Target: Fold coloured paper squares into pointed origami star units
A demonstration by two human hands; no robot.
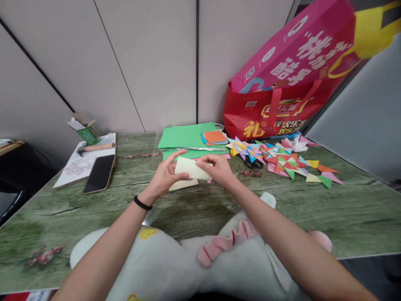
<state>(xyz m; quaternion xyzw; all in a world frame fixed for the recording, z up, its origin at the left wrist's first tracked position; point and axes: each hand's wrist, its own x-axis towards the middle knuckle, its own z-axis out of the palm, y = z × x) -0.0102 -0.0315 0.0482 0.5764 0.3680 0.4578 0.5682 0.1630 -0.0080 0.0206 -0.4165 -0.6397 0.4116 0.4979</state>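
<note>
A small pale cream sheet of paper [187, 168] is held up above the table between my two hands. My left hand [165, 173] pinches its left side, thumb in front and the other fingers partly raised behind. On the right edge, my right hand [218, 168] grips the paper between thumb and fingers. Below the held sheet lies more cream paper [184, 185] on the table. Just behind my hands sit green sheets [184, 136], with small orange and blue squares [214, 137] stacked on top.
Folded colourful paper pieces [285, 161] spread at the right, partly over black-handled scissors [253, 163]. Red and pink gift bags [241, 113] stand behind them. A phone [99, 173], a hammer [97, 147] and a small green box [87, 134] are at the left. A plush cushion [175, 255] is before me.
</note>
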